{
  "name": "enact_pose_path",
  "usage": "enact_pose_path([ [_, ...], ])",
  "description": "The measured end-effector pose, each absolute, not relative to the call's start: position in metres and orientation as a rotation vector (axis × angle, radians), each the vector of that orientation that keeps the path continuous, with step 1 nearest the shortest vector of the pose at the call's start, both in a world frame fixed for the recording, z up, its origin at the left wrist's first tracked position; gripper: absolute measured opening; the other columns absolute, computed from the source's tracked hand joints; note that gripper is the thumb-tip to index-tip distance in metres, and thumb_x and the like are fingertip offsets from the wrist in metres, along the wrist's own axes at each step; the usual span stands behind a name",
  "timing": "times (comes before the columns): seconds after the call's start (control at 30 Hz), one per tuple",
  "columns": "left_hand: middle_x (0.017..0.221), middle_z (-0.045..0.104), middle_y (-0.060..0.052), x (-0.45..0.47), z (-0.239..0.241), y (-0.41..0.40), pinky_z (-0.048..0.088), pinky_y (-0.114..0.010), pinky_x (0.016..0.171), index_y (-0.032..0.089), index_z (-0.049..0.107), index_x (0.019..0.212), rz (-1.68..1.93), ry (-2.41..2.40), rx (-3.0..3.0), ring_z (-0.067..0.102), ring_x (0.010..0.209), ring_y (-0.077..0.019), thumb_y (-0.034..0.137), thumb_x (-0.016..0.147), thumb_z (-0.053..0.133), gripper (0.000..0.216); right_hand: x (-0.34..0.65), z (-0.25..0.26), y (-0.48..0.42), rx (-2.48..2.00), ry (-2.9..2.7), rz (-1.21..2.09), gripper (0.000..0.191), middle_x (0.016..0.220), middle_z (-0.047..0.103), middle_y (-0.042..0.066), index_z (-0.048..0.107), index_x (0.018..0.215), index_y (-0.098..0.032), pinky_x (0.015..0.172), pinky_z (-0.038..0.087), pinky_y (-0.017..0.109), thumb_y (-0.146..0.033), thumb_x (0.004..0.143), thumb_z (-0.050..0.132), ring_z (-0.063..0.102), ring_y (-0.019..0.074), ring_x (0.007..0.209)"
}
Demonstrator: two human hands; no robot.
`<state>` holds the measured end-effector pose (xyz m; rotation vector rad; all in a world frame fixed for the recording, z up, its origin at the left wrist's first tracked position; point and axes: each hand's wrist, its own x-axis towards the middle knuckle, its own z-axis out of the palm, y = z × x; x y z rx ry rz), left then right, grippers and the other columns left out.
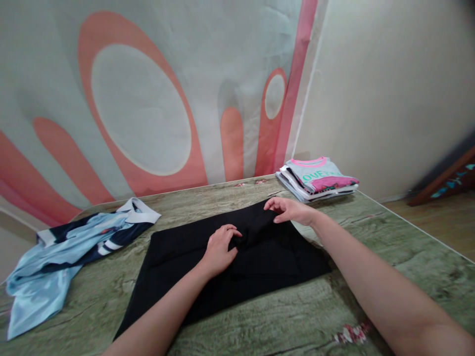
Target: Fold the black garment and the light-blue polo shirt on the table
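A black garment (pixel 267 262) lies spread flat in front of me, partly folded over itself; its exact kind does not show. My left hand (pixel 221 250) rests on its middle, thumb and fingers closed on a bunched fold. At the far right edge of the cloth, my right hand (pixel 292 211) pinches the fabric between thumb and fingers and holds it slightly raised. The lower left part of the garment is hidden behind my left forearm.
The wood-patterned table (pixel 393 247) carries a stack of folded clothes (pixel 317 180) at the back right. To the left lies a crumpled light blue and navy shirt (pixel 85 242) with a white collar. A printed backdrop (pixel 211 59) stands behind the table.
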<state>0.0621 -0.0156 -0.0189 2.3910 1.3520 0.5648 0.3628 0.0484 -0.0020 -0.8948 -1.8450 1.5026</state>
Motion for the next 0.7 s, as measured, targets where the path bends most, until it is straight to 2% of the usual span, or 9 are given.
enact_pose_path([
  [0.17,0.113,0.059,-0.002,0.069,-0.015,-0.018,0.042,-0.040,0.092,0.026,0.061,0.096,0.606,1.426,2.437,0.054,0.107,-0.0227,0.016,0.077,0.062,0.022,0.373,0.003,0.044,-0.835,-2.039,1.632,0.040,0.076,0.062,-0.002,0.058,0.104,-0.017,0.066,0.040,0.024,-0.009,0.064,0.060,0.056,0.0126,0.071],
  [0.3,0.113,0.060,-0.003,0.071,-0.010,-0.021,0.043,-0.039,0.090,0.024,0.059,0.097,0.650,1.402,2.506,0.056,0.106,-0.0228,0.017,0.082,0.059,0.016,0.371,0.003,0.044,-0.870,-2.332,1.385,0.050,0.094,0.064,0.001,0.063,0.103,-0.017,0.081,0.043,0.029,-0.001,0.057,0.053,0.058,0.0164,0.089],
  [0.43,0.123,0.058,-0.005,0.068,-0.008,-0.024,0.040,-0.039,0.097,0.024,0.058,0.104,0.707,1.255,2.556,0.052,0.117,-0.0221,0.011,0.087,0.048,0.024,0.371,0.003,0.047,-0.863,-2.479,1.122,0.052,0.104,0.063,0.003,0.070,0.097,-0.020,0.094,0.041,0.034,0.001,0.055,0.049,0.057,0.0194,0.100],
  [0.57,0.114,0.062,-0.006,0.067,-0.006,-0.027,0.041,-0.039,0.097,0.024,0.055,0.107,0.598,1.150,2.624,0.054,0.113,-0.0221,0.007,0.086,0.044,0.029,0.373,0.002,0.050,-0.805,-2.402,1.118,0.041,0.113,0.063,0.004,0.074,0.091,-0.021,0.101,0.038,0.037,-0.002,0.063,0.052,0.056,0.0201,0.110],
  [0.7,0.106,0.063,-0.006,0.068,-0.006,-0.028,0.044,-0.038,0.092,0.023,0.055,0.101,0.570,1.196,2.620,0.056,0.107,-0.0238,0.007,0.082,0.048,0.026,0.373,-0.001,0.051,-0.862,-2.112,1.303,0.025,0.112,0.068,0.006,0.073,0.095,-0.019,0.100,0.041,0.040,-0.017,0.072,0.063,0.058,0.0234,0.112],
])
